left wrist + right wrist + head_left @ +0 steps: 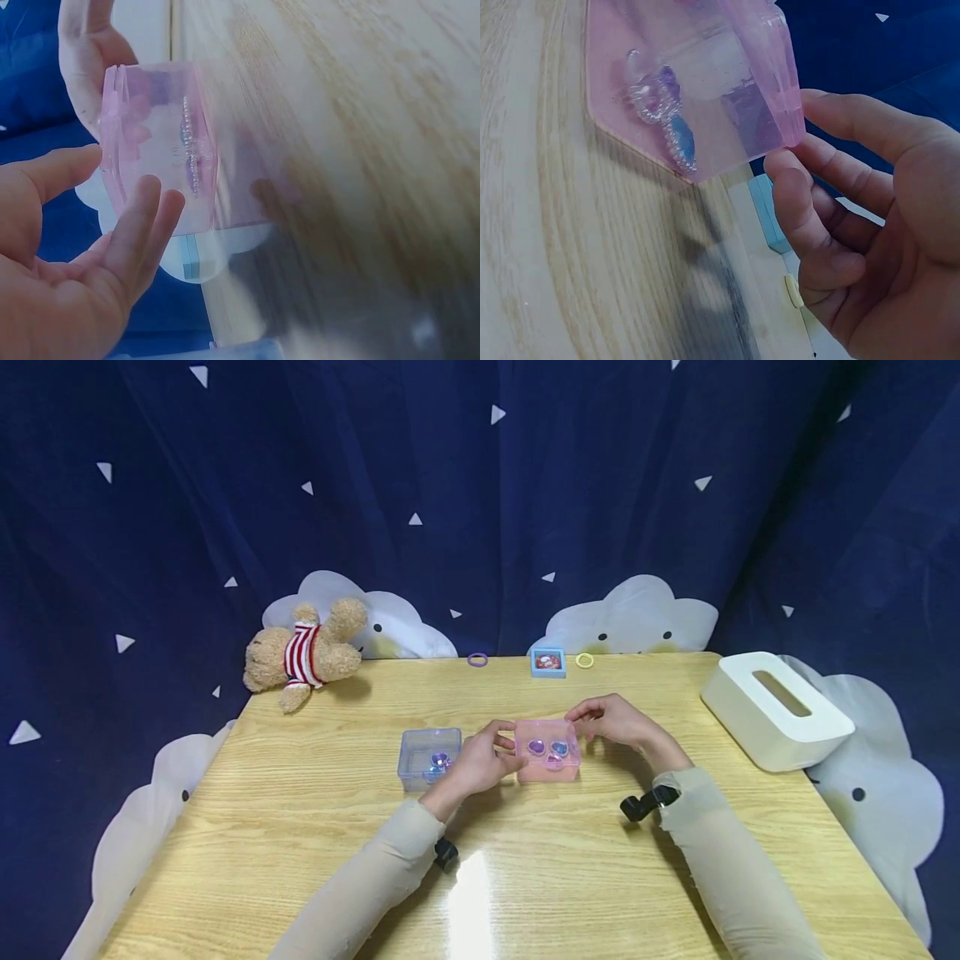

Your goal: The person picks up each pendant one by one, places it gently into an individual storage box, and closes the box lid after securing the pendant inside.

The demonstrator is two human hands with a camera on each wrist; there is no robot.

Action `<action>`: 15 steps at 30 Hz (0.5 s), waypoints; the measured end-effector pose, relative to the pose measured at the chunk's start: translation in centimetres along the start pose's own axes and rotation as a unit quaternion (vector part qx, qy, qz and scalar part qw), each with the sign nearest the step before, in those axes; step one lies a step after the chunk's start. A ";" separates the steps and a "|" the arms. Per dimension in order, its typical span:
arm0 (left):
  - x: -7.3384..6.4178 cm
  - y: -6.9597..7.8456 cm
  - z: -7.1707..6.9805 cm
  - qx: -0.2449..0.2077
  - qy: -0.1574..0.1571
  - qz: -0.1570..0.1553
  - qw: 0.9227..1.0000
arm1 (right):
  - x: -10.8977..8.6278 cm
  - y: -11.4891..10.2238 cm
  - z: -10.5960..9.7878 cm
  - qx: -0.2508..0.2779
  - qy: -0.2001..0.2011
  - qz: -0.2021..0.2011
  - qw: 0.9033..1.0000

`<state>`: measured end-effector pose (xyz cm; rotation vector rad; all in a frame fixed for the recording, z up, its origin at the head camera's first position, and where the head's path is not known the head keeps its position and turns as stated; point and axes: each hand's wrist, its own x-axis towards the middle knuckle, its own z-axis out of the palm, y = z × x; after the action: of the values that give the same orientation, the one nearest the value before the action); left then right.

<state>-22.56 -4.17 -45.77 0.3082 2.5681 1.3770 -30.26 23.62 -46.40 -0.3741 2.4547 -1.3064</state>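
Note:
A pink see-through box [547,773] with its lid down stands between my hands. Inside lie a purple gem [536,747], a blue gem [559,748] and another purplish gem [554,762], edged with small beads. My left hand [482,760] is at the box's left side; in the left wrist view its thumb tip meets the lid edge and its other fingers extend along the wall. At the far right corner is my right hand [615,722]; the right wrist view shows its fingertips [782,165] right at the lid's edge, fingers loosely bent.
Left of my left hand stands a bluish clear box [420,745] holding gems. Farther back lie a purple ring [477,659], a blue square frame [548,663] and a yellow ring [585,661]. A teddy bear [303,652] lies back left; a white tissue box [772,718] stands right.

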 end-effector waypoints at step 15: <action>-0.2 0.4 0.0 0.013 0.001 -0.001 1.000 | 0.0 0.4 -0.1 -0.018 0.001 -0.002 1.000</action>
<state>-22.38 -4.01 -45.36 0.3091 2.5894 1.3437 -30.33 23.89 -46.72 -0.3873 2.4847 -1.2658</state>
